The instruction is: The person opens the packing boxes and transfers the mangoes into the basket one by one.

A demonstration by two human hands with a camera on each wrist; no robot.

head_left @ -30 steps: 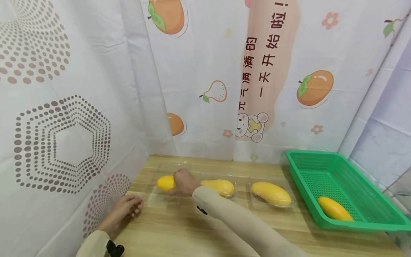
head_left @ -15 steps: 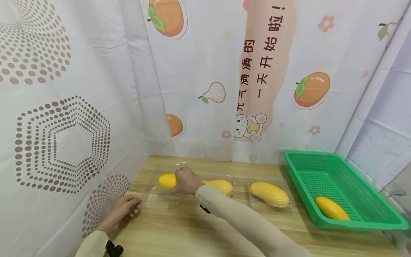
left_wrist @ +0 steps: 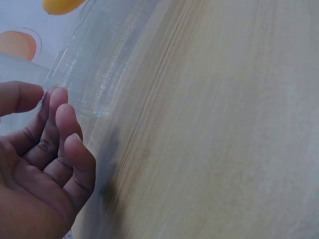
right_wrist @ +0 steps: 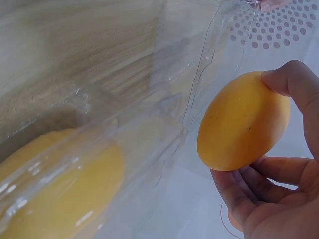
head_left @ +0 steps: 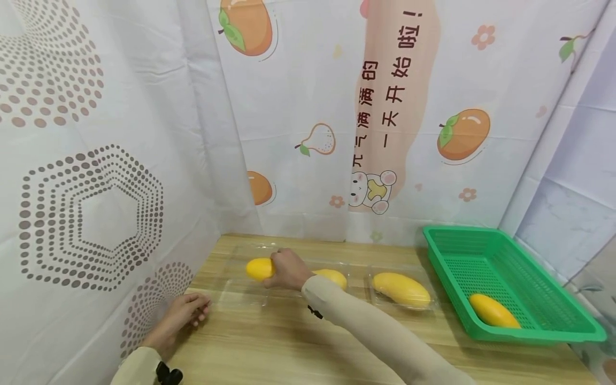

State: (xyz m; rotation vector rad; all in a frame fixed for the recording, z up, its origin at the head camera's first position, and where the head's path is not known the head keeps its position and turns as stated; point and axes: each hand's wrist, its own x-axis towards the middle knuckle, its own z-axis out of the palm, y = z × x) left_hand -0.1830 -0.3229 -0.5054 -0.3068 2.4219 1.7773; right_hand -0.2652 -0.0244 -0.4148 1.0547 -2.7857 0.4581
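My right hand [head_left: 289, 270] grips a yellow-orange mango [right_wrist: 244, 122], thumb on one side and fingers on the other. The mango is lifted above an opened clear plastic clamshell box [head_left: 240, 291] at the table's left. My left hand [head_left: 183, 315] is at the box's near left corner; in the left wrist view its thumb and index finger pinch the box's edge [left_wrist: 62, 74]. Right of it, a second clear box holds another mango [head_left: 333, 277], partly hidden by the right hand and sleeve. A third mango [head_left: 401, 289] lies in a box farther right.
A green plastic basket [head_left: 449, 283] stands at the table's right, with one mango [head_left: 493, 310] inside. Patterned curtains [head_left: 289, 187] hang behind and on the left. The wooden table [head_left: 289, 342] shows in front of the boxes.
My right hand has lifted the mango slightly and moved it to the right, away from the left box. My left hand has stayed almost still at the box corner.
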